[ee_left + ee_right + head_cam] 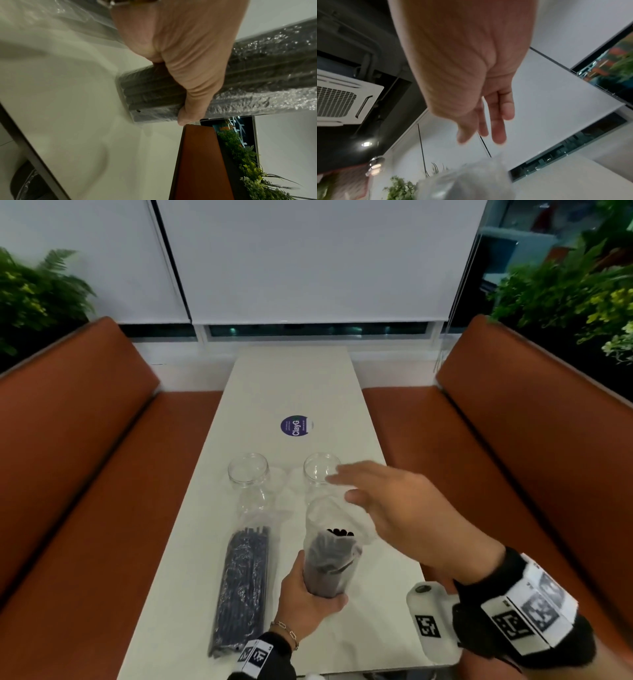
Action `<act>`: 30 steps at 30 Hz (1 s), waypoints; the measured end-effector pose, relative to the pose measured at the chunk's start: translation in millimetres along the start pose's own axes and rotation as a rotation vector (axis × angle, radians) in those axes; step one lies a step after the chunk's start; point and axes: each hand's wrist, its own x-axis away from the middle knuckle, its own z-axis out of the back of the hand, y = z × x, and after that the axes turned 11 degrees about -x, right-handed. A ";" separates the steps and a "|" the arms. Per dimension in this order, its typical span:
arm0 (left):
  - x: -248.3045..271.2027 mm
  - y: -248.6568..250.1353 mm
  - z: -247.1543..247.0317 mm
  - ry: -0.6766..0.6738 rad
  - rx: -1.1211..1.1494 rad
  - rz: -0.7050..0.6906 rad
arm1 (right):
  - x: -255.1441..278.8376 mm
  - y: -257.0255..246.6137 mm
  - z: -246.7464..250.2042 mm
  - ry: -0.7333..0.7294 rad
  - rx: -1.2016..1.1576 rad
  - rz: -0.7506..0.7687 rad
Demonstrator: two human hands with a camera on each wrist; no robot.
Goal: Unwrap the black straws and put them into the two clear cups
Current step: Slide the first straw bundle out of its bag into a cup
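Observation:
My left hand (pixel 308 601) grips the lower end of a bundle of black straws (pixel 329 559) in a clear plastic wrapper, held upright over the white table (pixel 376 594); the wrapper's top is open and straw tips show. The left wrist view shows the fingers (pixel 192 86) curled round that bundle (pixel 154 92). My right hand (pixel 387 501) hovers above and right of the wrapper's open top, fingers straight, holding nothing; its fingers (pixel 498 121) look spread in the right wrist view. A second wrapped bundle of straws (pixel 239 587) lies flat on the left. Two empty clear cups (pixel 248 470) (pixel 320 469) stand beyond.
A round purple sticker (pixel 295 426) lies mid-table behind the cups. Orange bench seats (pixel 85 457) (pixel 513 440) flank the narrow table. Plants (pixel 565 285) stand behind both benches, and a white blind covers the window ahead.

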 end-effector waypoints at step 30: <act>-12.7 -41.6 -1.9 -0.245 -0.137 -0.104 | 48.4 52.9 -208.9 0.408 -0.722 -0.679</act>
